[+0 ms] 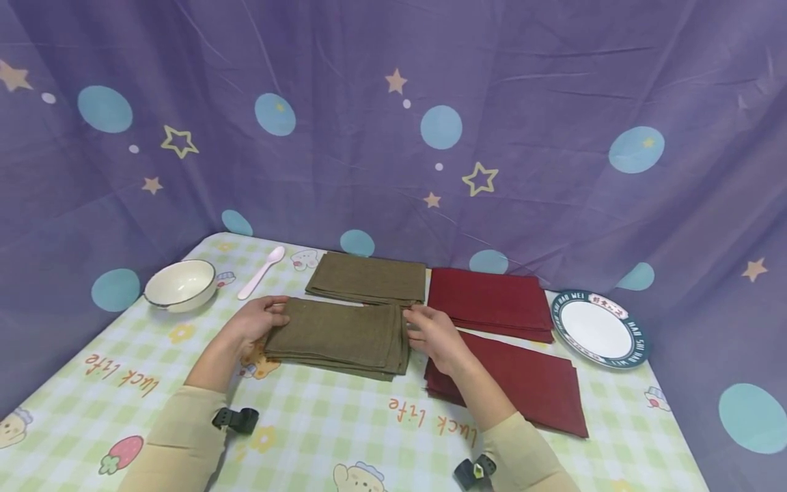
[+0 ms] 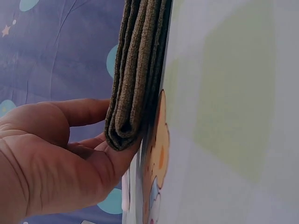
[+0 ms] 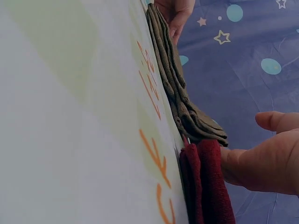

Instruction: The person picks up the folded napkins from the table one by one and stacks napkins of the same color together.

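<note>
One near brown stack (image 1: 335, 335) lies crosswise, long axis left to right: left hand (image 1: 258, 321) pinches its left end; right hand (image 1: 439, 335), thumb spread, sits loosely at its right end.

Tablecloth (image 1: 320, 437): orange "luck life" twice, both upside down from the head camera. One print (image 1: 143, 386) toward the left edge, the other (image 1: 455, 425) nearer the middle of the near edge. Plate (image 1: 596, 330) at the right edge: white "HAO SHI HAO WEI" repeats on its dark green rim. White label on the rim's far side has red Chinese characters, too small to read surely. Label on the near side: unreadable.
</note>
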The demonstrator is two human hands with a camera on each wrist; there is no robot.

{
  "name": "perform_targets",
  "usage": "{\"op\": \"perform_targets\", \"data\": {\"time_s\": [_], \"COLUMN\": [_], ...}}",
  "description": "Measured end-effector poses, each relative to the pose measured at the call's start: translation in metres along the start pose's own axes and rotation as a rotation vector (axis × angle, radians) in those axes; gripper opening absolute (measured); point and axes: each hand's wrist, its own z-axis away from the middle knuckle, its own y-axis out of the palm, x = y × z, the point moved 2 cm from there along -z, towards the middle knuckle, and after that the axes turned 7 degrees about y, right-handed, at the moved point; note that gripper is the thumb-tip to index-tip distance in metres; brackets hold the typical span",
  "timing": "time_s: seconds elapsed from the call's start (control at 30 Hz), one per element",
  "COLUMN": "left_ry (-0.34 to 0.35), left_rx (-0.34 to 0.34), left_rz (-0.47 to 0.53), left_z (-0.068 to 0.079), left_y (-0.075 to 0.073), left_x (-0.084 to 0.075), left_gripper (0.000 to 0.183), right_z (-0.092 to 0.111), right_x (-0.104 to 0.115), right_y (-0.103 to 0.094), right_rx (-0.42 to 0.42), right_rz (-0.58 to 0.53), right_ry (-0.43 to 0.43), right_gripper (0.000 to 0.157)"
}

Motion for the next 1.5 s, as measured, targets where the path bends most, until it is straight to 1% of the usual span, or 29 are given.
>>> {"op": "perform_targets", "data": {"time_s": [0.07,0.17,0.23,0.37,0.5,0.63,0.83,1.2,1.43,1.5], "left_ry": [-0.018,-0.028,-0.037,-0.051,-0.055,-0.066,-0.066,-0.049,-0.036,-0.025], "left_rx": [0.006,0.009,-0.004,-0.027,-0.025,-0.02,-0.008,0.013,-0.005,-0.011], "left_rz": [0.026,0.034,0.037,0.046,0.065,0.069,0.034,0.006,0.04,0.035], "left_z": [0.001,0.003,0.004,0.005,0.006,0.007,0.006,0.003,0.002,0.002], "left_y": [0.0,0.001,0.001,0.001,0.002,0.003,0.002,-0.003,-0.003,-0.003], "left_x": [0.0,0.0,0.001,0.002,0.002,0.002,-0.002,-0.005,-0.005,-0.006], "left_gripper": [0.062,0.064,0.063,0.061,0.061,0.061,0.061,0.061,0.06,0.06], "right_z": [-0.001,-0.001,-0.001,0.0,-0.001,-0.004,-0.006,-0.006,-0.007,-0.008], "right_x": [-0.002,-0.005,-0.007,-0.011,-0.016,-0.019,-0.02,-0.019,-0.018,-0.017], "right_y": [0.001,0.002,0.001,0.001,0.003,0.005,0.004,0.001,0.002,0.002], "right_rx": [-0.002,-0.004,-0.01,-0.032,-0.043,-0.056,-0.099,-0.13,-0.141,-0.144], "right_rz": [0.006,0.026,0.044,0.075,0.103,0.093,0.085,0.115,0.103,0.099], "right_ry": [0.003,0.011,0.023,0.035,0.042,0.041,0.032,0.036,0.035,0.034], "right_gripper": [0.063,0.059,0.058,0.058,0.061,0.063,0.061,0.057,0.055,0.055]}}
